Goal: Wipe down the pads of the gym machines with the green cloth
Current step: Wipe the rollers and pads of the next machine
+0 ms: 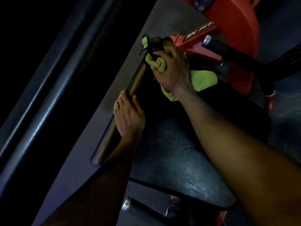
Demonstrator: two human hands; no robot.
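Dim gym: right hand [172, 69] clutches green cloth [202, 80].

A lime-green cloth [203, 79] is seen against a black pad [179, 163] with a dull grey sheen. The machine frame [231, 22] is painted red, with white lettering on a black strip. The bar [135, 82] is coloured brownish metallic, and the floor [104, 88] grey.

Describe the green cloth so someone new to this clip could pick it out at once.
Start at the red machine frame at the top right and follow it down to the right hand. The green cloth is bunched in that grip, the only bright yellow-green thing among dark pads and metal.
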